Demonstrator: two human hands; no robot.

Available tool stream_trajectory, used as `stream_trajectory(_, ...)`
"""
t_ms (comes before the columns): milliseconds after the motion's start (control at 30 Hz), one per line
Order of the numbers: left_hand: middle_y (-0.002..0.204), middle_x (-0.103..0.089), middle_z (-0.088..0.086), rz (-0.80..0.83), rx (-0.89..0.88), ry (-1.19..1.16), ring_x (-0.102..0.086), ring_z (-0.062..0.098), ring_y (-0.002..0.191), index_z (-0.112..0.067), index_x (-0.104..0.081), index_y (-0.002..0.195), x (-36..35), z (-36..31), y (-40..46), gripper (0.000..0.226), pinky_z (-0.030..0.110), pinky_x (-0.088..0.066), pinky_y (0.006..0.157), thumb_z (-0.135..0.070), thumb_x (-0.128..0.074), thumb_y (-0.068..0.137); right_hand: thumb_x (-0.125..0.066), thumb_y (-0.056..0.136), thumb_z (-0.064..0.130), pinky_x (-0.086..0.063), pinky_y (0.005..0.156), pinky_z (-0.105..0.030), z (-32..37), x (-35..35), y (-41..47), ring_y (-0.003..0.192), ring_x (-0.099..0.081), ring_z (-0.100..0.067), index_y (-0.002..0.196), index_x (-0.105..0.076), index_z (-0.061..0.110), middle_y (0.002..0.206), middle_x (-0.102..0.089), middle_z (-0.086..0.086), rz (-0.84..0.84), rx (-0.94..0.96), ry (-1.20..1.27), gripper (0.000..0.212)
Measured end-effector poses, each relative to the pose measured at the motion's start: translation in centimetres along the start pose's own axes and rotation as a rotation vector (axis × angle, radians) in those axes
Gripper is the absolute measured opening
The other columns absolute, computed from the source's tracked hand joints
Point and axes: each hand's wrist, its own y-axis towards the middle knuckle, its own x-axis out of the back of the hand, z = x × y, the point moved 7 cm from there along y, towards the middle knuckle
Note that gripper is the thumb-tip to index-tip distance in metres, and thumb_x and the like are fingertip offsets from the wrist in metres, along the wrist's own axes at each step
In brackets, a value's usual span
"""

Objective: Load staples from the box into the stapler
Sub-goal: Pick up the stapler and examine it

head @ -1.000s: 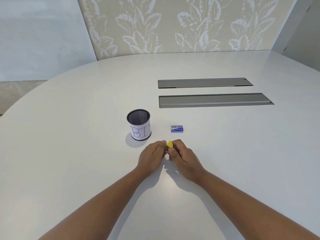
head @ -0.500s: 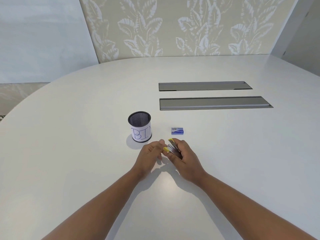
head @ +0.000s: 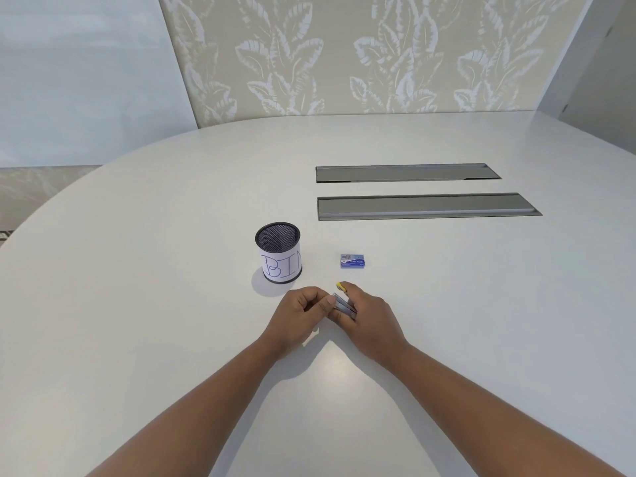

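The right hand (head: 370, 316) grips the small stapler (head: 344, 302) low over the tabletop (head: 481, 321), its fingers wrapped around the body, likely to steady it. The left hand (head: 299, 313) pinches its metal part, apparently working it open. The stapler's long axis runs away from the person and slightly left, yellow end farthest. The box (head: 352, 261) sits shut just beyond.

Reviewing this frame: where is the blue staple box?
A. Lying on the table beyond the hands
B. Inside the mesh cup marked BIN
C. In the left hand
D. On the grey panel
A: the blue staple box lies on the table, untouched, beyond both hands and right of the mesh cup.
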Motion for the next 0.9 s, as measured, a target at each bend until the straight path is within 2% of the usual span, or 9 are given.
stream_trajectory(100, 0.085, -0.075, 0.018, -0.005, 0.015, -0.023, -0.053, 0.023, 0.066, -0.011, -0.072, 0.085, 0.07, 0.06, -0.04, 0.034, 0.035, -0.045, 0.06, -0.042, -0.061, 0.093, -0.042, 0.095, 0.068, -0.053, 0.076, -0.038, 0.49, -0.2, -0.11, 0.09, -0.066, -0.022, 0.135, -0.053, 0.021, 0.103, -0.072, 0.003, 0.024, 0.028, -0.052, 0.063)
stream_trajectory(267, 0.085, -0.077, 0.012, 0.012, 0.019, -0.031, -0.052, 0.023, 0.066, -0.007, -0.071, 0.085, -0.02, -0.04, -0.08, 0.032, 0.032, -0.045, 0.059, -0.035, -0.061, 0.096, -0.034, 0.099, 0.065, -0.052, 0.072, -0.043, 1.09, -0.25, -0.25, 0.08, -0.063, -0.027, 0.114, -0.058, 0.019, 0.09, -0.071, 0.001, 0.045, 0.074, -0.104, 0.054)
stream_trajectory(367, 0.086, -0.076, 0.016, 0.016, 0.032, -0.055, -0.053, 0.023, 0.067, -0.005, -0.07, 0.085, -0.16, 0.09, -0.15, 0.034, 0.032, -0.045, 0.059, -0.037, -0.061, 0.094, -0.031, 0.095, 0.07, -0.052, 0.069, -0.043, 1.1, -0.32, -0.32, 0.072, -0.059, -0.024, 0.105, -0.058, 0.021, 0.081, -0.067, 0.004, 0.038, 0.065, -0.079, 0.056)
stream_trajectory(467, 0.085, -0.071, 0.025, 0.007, 0.037, -0.074, -0.053, 0.02, 0.066, -0.007, -0.071, 0.084, -0.12, 0.14, -0.09, 0.036, 0.03, -0.045, 0.056, -0.042, -0.063, 0.09, -0.038, 0.091, 0.073, -0.052, 0.072, -0.039, 0.68, -0.18, -0.29, 0.079, -0.062, -0.022, 0.119, -0.059, 0.021, 0.09, -0.07, 0.004, 0.014, 0.023, -0.034, 0.063)
stream_trajectory(533, 0.081, -0.069, 0.026, 0.003, 0.039, -0.077, -0.051, 0.018, 0.063, -0.008, -0.072, 0.082, -0.01, 0.17, 0.02, 0.035, 0.027, -0.045, 0.055, -0.041, -0.063, 0.09, -0.042, 0.09, 0.072, -0.051, 0.072, -0.038, 0.45, -0.05, -0.22, 0.078, -0.061, -0.019, 0.123, -0.058, 0.021, 0.089, -0.068, 0.005, 0.001, 0.001, -0.015, 0.062)
stream_trajectory(667, 0.082, -0.074, 0.016, 0.011, 0.053, -0.079, -0.053, 0.018, 0.064, -0.011, -0.072, 0.082, -0.05, 0.35, 0.07, 0.031, 0.027, -0.045, 0.055, -0.038, -0.063, 0.091, -0.033, 0.097, 0.068, -0.05, 0.065, -0.041, 0.95, -0.25, -0.19, 0.068, -0.054, -0.021, 0.094, -0.053, 0.024, 0.076, -0.062, 0.006, 0.009, 0.059, -0.087, 0.048)
stream_trajectory(733, 0.084, -0.075, 0.015, 0.014, 0.05, -0.077, -0.054, 0.017, 0.065, -0.01, -0.072, 0.082, -0.1, 0.35, 0.06, 0.03, 0.026, -0.046, 0.055, -0.037, -0.062, 0.092, -0.032, 0.098, 0.067, -0.048, 0.062, -0.042, 0.99, -0.3, -0.2, 0.065, -0.052, -0.022, 0.086, -0.047, 0.026, 0.072, -0.058, 0.006, 0.008, 0.073, -0.105, 0.046)
stream_trajectory(800, 0.085, -0.075, 0.017, 0.013, 0.044, -0.067, -0.054, 0.018, 0.065, -0.01, -0.072, 0.083, -0.08, 0.37, 0.09, 0.03, 0.027, -0.046, 0.056, -0.036, -0.062, 0.092, -0.036, 0.098, 0.066, -0.048, 0.062, -0.04, 0.81, -0.32, -0.14, 0.066, -0.053, -0.021, 0.089, -0.05, 0.025, 0.073, -0.059, 0.007, 0.013, 0.066, -0.09, 0.044)
stream_trajectory(900, 0.086, -0.072, 0.024, 0.002, 0.039, -0.045, -0.053, 0.017, 0.064, -0.011, -0.073, 0.081, 0.02, 0.45, 0.1, 0.029, 0.029, -0.047, 0.056, -0.036, -0.062, 0.092, -0.04, 0.093, 0.07, -0.051, 0.068, -0.039, 0.52, -0.23, -0.11, 0.075, -0.061, -0.021, 0.108, -0.059, 0.02, 0.087, -0.069, 0.004, 0.016, 0.031, -0.047, 0.055)
